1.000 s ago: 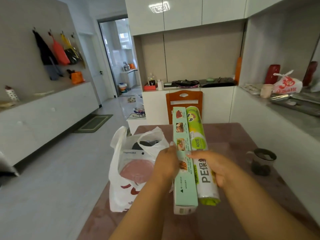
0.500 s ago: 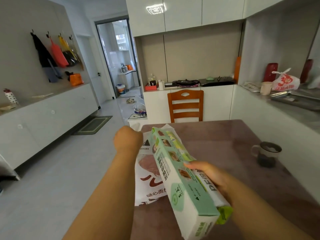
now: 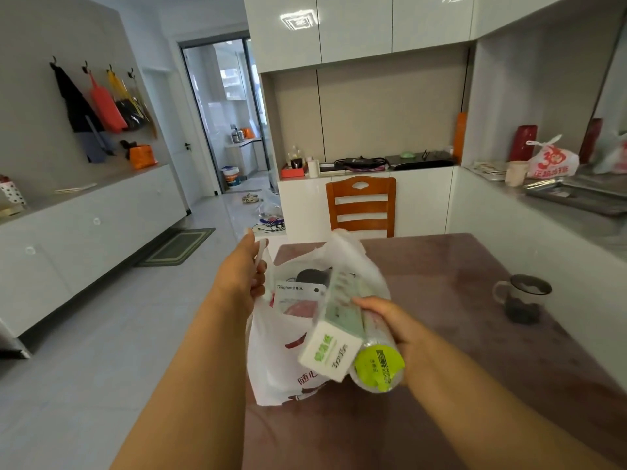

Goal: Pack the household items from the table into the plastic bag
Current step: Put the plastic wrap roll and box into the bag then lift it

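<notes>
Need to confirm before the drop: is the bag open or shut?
Open. The left hand pulls a handle aside, and items show inside the bag mouth.

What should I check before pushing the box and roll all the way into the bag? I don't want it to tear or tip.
1. Bag mouth held open: ok. The left hand pulls one handle of the plastic bag up and aside.
2. Grip on both items: ok. The right hand holds the box and the roll together.
3. Leading ends inside the mouth: ok, they point into the opening.
4. Room inside: cannot tell. A white package and a dark item already sit there.
5. Bag resting on the table: ok.
6. Mug out of the way: ok, well off to the right.
</notes>
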`<action>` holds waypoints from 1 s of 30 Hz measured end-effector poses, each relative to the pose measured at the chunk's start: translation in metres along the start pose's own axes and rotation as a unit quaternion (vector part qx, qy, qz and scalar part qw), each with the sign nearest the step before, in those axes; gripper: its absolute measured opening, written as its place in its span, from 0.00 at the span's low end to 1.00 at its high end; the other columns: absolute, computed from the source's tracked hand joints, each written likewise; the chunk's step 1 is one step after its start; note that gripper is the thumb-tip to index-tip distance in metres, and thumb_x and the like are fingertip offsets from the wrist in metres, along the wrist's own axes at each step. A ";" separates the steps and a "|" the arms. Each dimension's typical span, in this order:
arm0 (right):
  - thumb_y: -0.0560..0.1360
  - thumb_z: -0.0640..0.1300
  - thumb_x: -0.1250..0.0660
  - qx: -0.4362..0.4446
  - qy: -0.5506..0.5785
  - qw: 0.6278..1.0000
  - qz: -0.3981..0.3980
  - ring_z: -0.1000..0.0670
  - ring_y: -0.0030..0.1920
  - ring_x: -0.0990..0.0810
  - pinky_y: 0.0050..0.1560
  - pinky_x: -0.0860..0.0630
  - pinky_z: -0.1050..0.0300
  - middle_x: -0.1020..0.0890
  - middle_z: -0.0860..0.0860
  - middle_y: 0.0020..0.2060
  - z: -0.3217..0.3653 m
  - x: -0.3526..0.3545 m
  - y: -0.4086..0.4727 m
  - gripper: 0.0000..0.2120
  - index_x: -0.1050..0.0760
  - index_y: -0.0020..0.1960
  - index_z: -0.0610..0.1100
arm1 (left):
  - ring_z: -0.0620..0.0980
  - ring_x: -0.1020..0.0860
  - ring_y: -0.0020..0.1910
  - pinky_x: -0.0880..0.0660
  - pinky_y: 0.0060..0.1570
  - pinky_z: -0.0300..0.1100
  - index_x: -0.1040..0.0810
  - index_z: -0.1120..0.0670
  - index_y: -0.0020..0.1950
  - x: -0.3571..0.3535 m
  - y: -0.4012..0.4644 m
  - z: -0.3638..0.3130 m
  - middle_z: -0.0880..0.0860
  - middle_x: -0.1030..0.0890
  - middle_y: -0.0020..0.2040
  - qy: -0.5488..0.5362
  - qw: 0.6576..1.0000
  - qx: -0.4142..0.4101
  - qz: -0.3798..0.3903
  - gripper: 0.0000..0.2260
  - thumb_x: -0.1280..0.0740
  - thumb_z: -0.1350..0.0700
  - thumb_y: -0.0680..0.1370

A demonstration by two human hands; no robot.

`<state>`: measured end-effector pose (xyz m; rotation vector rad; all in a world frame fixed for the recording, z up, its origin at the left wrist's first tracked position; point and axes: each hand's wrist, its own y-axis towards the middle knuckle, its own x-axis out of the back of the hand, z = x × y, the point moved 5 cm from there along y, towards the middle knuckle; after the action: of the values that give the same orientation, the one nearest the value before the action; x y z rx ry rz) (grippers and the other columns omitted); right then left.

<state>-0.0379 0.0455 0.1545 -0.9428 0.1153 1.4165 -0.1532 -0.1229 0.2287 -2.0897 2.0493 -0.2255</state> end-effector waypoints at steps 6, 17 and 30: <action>0.67 0.43 0.26 -0.016 0.089 0.994 -0.065 0.39 0.26 0.17 0.26 0.20 0.43 0.16 0.38 0.31 0.011 -0.011 0.000 0.11 0.21 0.46 0.39 | 0.45 0.39 0.42 0.26 0.57 0.46 0.23 0.49 0.66 -0.003 -0.008 0.004 0.53 0.24 0.47 0.018 0.999 -0.030 0.023 0.29 0.48 0.32 0.77; 0.76 0.46 0.38 0.070 0.028 0.981 -0.178 0.46 0.55 0.21 0.59 0.25 0.52 0.20 0.45 0.57 0.031 -0.041 0.086 0.15 0.25 0.60 0.41 | 0.51 0.22 0.45 0.31 0.39 0.39 0.25 0.45 0.69 0.011 -0.018 0.004 0.53 0.25 0.63 0.034 0.997 -0.060 0.020 0.34 0.54 0.28 0.75; 0.76 0.56 0.40 0.109 -0.633 0.697 -0.319 0.44 0.50 0.21 0.49 0.22 0.52 0.21 0.44 0.51 0.058 -0.024 0.095 0.22 0.26 0.61 0.41 | 0.49 0.32 0.38 0.30 0.41 0.40 0.27 0.46 0.70 0.001 -0.004 0.002 0.55 0.24 0.64 -0.037 0.998 -0.057 0.003 0.33 0.51 0.29 0.75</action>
<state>-0.1515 0.0504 0.1605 0.3543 -0.9789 1.0623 -0.1489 -0.1235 0.2283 -2.1215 2.0710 -0.0319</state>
